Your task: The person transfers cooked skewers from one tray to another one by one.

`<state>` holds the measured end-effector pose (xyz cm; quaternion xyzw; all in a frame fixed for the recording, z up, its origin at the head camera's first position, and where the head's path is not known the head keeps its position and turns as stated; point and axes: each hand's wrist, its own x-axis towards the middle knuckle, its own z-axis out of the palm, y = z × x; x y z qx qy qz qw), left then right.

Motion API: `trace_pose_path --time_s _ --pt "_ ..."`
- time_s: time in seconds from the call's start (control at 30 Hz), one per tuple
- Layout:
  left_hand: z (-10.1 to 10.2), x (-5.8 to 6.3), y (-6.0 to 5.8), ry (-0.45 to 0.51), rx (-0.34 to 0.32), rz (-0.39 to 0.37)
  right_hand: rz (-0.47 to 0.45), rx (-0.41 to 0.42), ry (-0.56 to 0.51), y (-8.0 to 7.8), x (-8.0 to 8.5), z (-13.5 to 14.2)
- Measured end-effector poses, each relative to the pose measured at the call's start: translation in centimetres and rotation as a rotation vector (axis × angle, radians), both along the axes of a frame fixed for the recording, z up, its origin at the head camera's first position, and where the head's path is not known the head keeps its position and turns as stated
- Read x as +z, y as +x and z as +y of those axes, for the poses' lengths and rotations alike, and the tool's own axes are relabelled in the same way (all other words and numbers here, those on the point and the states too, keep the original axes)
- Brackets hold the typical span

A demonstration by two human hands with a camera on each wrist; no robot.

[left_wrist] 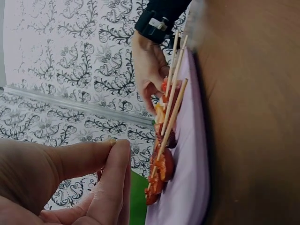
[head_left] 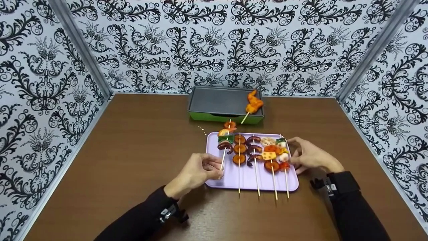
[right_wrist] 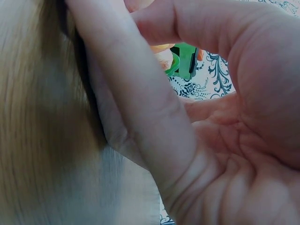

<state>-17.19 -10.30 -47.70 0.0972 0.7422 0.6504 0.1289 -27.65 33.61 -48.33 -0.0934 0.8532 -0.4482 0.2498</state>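
In the head view, my left hand pinches the bare stick of a toy food skewer between thumb and fingertips. That skewer carries a reddish-brown tentacle, a green piece, a shrimp-like piece and an orange round; it slants over the left side of a lilac tray. Close by in the left wrist view, the thumb and fingertip of the left hand meet on the stick end. At the tray's right edge, my right hand grips the rim, its fingertips partly hidden. Several more skewers lie side by side on the tray, sticks overhanging the front.
Behind the tray stands a green toy grill with a dark grey top. A chicken-wing skewer lies on its right end, stick pointing forward. The brown table is bounded by patterned walls at the back and sides.
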Motion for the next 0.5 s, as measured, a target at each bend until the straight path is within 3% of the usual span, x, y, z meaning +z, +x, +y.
trace_pose_path --time_s 0.5 --pt "0.7 -1.1 1.4 0.016 -0.009 -0.05 0.015 0.006 -0.008 0.2 0.2 -0.2"
